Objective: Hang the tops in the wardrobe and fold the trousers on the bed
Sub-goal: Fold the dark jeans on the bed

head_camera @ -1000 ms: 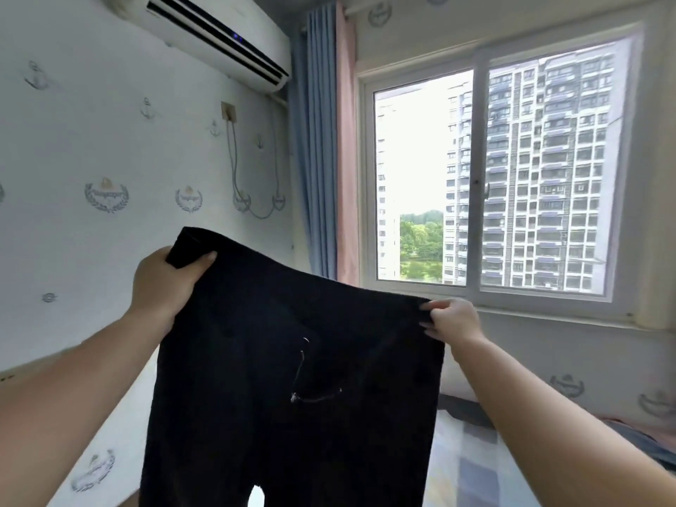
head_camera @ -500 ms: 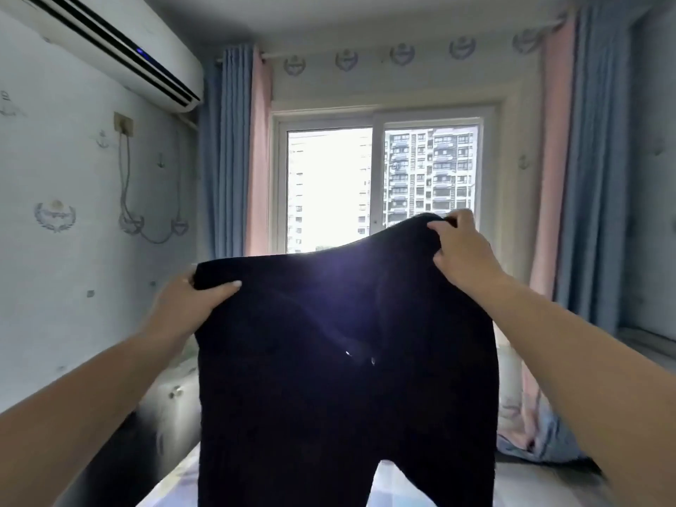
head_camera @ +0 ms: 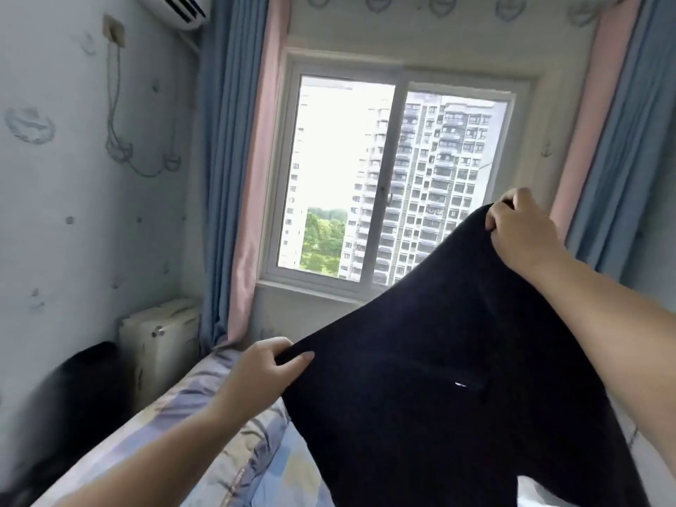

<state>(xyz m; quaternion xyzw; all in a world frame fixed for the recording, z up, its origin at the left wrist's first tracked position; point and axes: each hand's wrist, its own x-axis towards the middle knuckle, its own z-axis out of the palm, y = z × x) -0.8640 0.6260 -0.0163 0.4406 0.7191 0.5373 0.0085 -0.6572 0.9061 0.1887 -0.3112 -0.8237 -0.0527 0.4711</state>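
A pair of dark trousers hangs in the air above the bed, stretched by its waistband between two bare hands. The left hand grips one end of the waistband low and near the middle of the view, its thumb laid over the front of the cloth and the fingers curled behind the edge. The right hand holds the other end much higher, at the right, its fingers clamped on a bunched corner of the band. The top edge of the trousers therefore runs as a taut slope rising from left to right, and the legs fall away toward the bottom of the view, where a split between them shows near the lower edge.

The bed, covered with a pale patterned quilt, runs from the lower left up to the wall beneath the window. Between the trousers and the window there is open air. Blue and pink curtains hang at both sides of the window. To the left, a white cabinet stands against the wall just beside the bed's far corner, and a dark blurred shape lies in front of it along the bed's left edge.
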